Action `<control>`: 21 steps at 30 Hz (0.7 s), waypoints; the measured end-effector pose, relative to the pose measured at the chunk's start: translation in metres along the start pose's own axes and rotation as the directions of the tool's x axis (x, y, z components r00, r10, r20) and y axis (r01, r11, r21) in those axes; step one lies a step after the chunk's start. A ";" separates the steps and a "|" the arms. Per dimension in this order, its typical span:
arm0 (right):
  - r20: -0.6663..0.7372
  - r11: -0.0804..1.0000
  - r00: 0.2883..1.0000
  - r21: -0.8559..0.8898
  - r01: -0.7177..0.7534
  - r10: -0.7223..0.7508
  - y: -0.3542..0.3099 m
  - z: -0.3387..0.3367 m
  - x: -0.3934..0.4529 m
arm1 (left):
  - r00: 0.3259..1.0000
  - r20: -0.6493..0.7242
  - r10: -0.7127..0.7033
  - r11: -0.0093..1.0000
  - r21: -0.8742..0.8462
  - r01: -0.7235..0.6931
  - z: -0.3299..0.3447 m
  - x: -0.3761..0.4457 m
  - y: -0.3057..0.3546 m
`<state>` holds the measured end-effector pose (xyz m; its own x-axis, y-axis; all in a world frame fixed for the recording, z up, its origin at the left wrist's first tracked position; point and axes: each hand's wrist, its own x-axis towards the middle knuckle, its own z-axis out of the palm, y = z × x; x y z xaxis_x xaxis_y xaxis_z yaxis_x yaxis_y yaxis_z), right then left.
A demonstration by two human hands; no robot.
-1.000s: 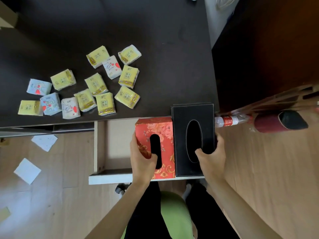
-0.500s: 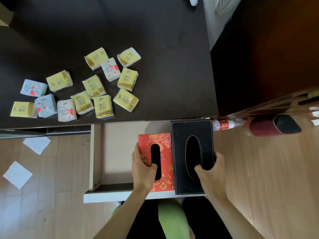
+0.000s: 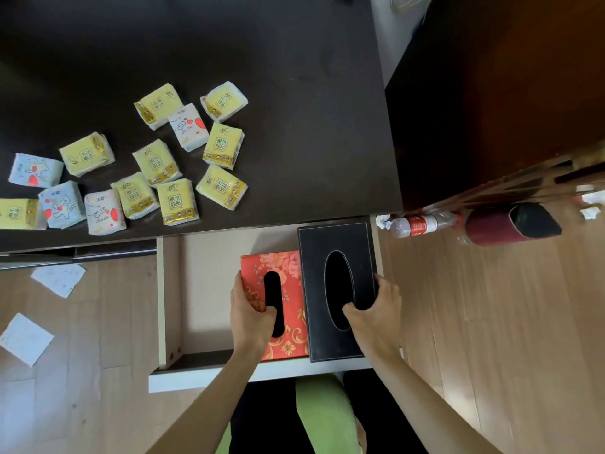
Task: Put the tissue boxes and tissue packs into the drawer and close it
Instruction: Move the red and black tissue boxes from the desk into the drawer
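The open drawer (image 3: 170, 309) juts out from under the dark desk (image 3: 294, 109). A red floral tissue box (image 3: 288, 273) and a black tissue box (image 3: 337, 237) lie side by side in its right half. My left hand (image 3: 250, 314) grips the red box, thumb at its slot. My right hand (image 3: 376, 314) grips the black box, thumb in its oval opening. Several small tissue packs (image 3: 178, 201), yellow, white and blue, lie scattered on the desk's left part.
A plastic bottle (image 3: 422, 224) and a dark red cylinder (image 3: 510, 224) lie on the wooden floor to the right. Paper scraps (image 3: 59, 278) lie on the floor at left. A dark cabinet (image 3: 491, 93) stands right of the desk.
Both boxes have come down from desk-edge height into the drawer's right side, my hands still holding them. The drawer shows more of its inside now.
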<state>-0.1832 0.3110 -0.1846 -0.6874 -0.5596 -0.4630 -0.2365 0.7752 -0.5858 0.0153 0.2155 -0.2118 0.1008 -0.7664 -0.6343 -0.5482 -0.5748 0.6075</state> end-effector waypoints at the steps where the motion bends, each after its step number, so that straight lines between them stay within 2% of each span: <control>1: 0.000 1.000 1.000 -0.028 0.008 -0.008 0.000 0.002 0.000 | 1.000 0.002 -0.001 1.000 -0.004 0.001 -0.001 0.002 -0.002; 6: -0.132 0.927 0.976 -0.358 0.114 -0.171 0.005 0.002 0.008 | 1.000 0.012 0.015 1.000 -0.018 -0.014 0.009 -0.004 0.000; 8: -0.151 0.902 0.967 -0.413 0.128 -0.206 0.010 0.000 0.013 | 1.000 0.030 0.008 0.999 -0.037 -0.007 0.014 -0.005 0.001; 16: -0.121 0.905 0.965 -0.389 0.170 -0.234 0.022 0.010 0.018 | 0.995 0.101 0.002 1.000 -0.011 -0.001 0.014 0.001 -0.002; 19: -0.086 0.887 0.923 -0.324 0.329 -0.374 0.008 0.004 0.034 | 0.990 0.139 0.014 1.000 0.017 -0.017 0.008 0.006 0.005; 21: -0.001 0.833 0.870 -0.289 0.473 -0.494 -0.011 -0.002 0.053 | 0.985 0.137 0.101 0.988 0.099 -0.116 0.000 0.014 0.015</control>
<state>-0.2181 0.2734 -0.2012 -0.4816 -0.8691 -0.1125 -0.7200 0.4656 -0.5146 0.0080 0.1963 -0.2112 -0.0704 -0.7741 -0.6291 -0.6358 -0.4512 0.6263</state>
